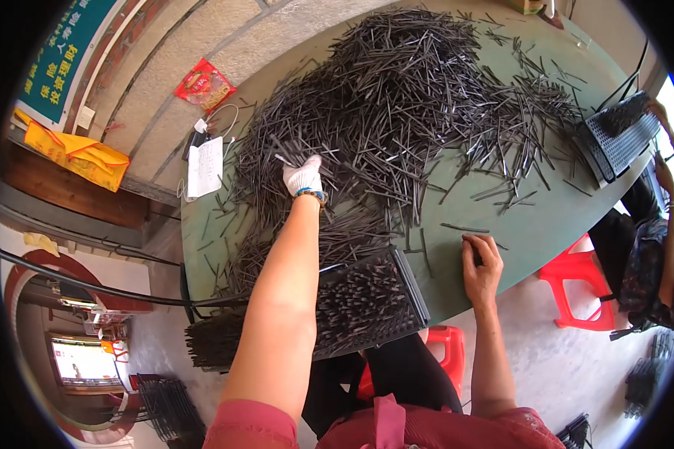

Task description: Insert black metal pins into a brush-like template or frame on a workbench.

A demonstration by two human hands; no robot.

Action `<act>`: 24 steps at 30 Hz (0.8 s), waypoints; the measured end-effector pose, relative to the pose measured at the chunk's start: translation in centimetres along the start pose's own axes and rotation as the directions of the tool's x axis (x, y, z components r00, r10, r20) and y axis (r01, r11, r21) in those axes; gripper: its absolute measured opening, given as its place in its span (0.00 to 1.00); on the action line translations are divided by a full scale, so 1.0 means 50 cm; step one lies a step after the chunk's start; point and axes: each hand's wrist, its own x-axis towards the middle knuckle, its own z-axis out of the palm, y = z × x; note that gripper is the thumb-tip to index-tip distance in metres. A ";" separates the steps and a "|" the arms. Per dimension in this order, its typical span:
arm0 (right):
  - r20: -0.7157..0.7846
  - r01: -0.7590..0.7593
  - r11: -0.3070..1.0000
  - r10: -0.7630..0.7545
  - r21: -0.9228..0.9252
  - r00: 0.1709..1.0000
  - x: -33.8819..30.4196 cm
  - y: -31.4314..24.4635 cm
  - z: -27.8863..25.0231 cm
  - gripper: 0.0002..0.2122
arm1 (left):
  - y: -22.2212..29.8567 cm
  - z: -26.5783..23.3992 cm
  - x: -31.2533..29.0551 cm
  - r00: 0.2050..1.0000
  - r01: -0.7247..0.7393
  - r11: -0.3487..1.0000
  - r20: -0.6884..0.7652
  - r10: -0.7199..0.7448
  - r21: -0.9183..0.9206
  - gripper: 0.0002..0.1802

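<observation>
A person's left hand [304, 176], in a white glove, grips a bunch of black strips [289, 153] at the near left edge of a large pile [404, 97] heaped on a green surface [502, 232]. The bare right hand [483, 266] rests near the edge, fingers loosely curled and thumb apart, beside a lone strip. A rack [363, 299] bristling with strips stands in front. Large yellow and white characters cross a teal banner [64, 56]; printing marks a red packet [204, 86], and small writing covers a white sheet [206, 168].
</observation>
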 end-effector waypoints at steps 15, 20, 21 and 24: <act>-0.003 0.020 1.000 -0.020 -0.009 1.000 0.008 0.002 0.004 0.05 | 0.022 0.056 -0.014 0.996 -0.030 0.995 -0.086 0.021 -0.097 0.43; -0.007 -0.009 1.000 0.009 0.006 1.000 0.000 0.003 -0.002 0.05 | 0.014 0.043 0.022 0.987 0.162 0.938 0.030 -0.161 -0.307 0.15; 0.003 -0.020 1.000 0.020 0.000 1.000 -0.002 0.003 -0.005 0.05 | 0.023 0.037 0.030 0.941 0.321 0.894 0.001 -0.337 -0.313 0.06; 0.017 -0.018 1.000 0.018 -0.004 1.000 -0.007 0.000 -0.010 0.05 | 0.037 0.008 0.066 0.827 0.559 0.724 0.209 -0.522 -0.404 0.10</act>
